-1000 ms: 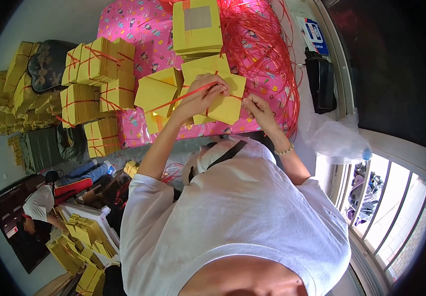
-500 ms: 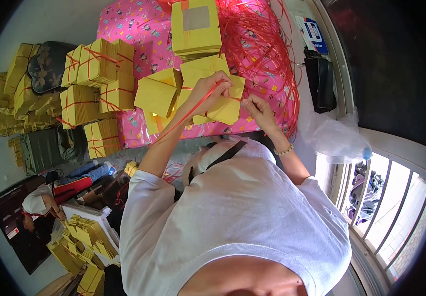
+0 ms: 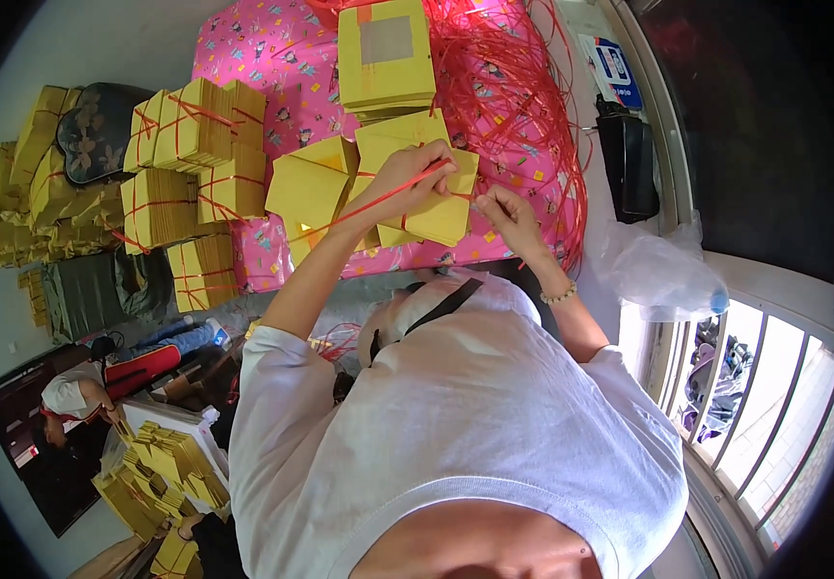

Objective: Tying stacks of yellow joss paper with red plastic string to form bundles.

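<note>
My left hand (image 3: pixel 417 178) is closed on a red plastic ribbon (image 3: pixel 378 202), whose tail runs back along my forearm. Under that hand lies a bundle of yellow paper envelopes (image 3: pixel 441 216), with ribbon crossing it. At the bundle's right edge my right hand (image 3: pixel 511 220) pinches, its fingertips at the ribbon where it leaves the paper. A second stack of yellow envelopes (image 3: pixel 306 188) leans on the left, and a taller stack (image 3: pixel 388 72) with a grey patch on top stands beyond. My palms hide part of the ribbon.
Everything rests on a pink patterned cloth (image 3: pixel 272 101). Tied yellow bundles (image 3: pixel 191 125) are piled at the left; loose red ribbons (image 3: pixel 514 87) tangle at the back right. A black case (image 3: pixel 626 164) lies by the window. Another person (image 3: pixel 77 396) works at lower left near more yellow stacks (image 3: pixel 171 458).
My left hand keeps its hold while the ribbon's tail has swung up and left across my forearm. My right hand stays nearly still. A co-worker's hand now shows by the lower-left stacks.
</note>
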`<state>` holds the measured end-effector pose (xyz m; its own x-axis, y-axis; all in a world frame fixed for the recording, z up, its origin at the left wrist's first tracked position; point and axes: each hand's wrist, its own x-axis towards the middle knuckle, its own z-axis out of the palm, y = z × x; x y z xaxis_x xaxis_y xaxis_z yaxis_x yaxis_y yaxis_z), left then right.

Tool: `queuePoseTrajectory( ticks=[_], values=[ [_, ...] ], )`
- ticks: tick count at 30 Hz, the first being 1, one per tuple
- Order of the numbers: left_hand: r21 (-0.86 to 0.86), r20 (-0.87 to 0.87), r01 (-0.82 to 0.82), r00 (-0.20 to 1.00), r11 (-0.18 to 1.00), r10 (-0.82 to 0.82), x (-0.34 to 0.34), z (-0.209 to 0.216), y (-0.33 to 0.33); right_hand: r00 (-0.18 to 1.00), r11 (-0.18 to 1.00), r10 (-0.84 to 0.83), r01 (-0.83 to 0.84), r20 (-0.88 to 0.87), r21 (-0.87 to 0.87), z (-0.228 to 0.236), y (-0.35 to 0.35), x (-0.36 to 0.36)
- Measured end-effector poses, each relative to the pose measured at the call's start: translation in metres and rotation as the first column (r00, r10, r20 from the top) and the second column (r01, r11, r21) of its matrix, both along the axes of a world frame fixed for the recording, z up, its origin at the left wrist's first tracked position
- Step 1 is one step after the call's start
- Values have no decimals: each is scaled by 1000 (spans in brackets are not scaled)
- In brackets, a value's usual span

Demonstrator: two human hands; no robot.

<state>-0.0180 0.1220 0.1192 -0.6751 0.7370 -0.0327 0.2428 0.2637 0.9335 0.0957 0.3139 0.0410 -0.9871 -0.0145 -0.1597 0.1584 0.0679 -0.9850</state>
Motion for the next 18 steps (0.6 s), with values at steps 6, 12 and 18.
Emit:
queuePoseTrajectory(
  ticks=[6,12,18],
  values=[
    [-103,-348,3,937,995,-39,-1,-8,14,872,745,96,256,-480,615,52,-9,4],
    [-266,-412,39,899,963,-150,-6,-8,24,667,634,322,374,-671,676,50,-8,-7],
    [-386,-308,120,918,914,-251,-16,-9,25,563,687,252,469,-787,555,47,-9,-30]
  ],
)
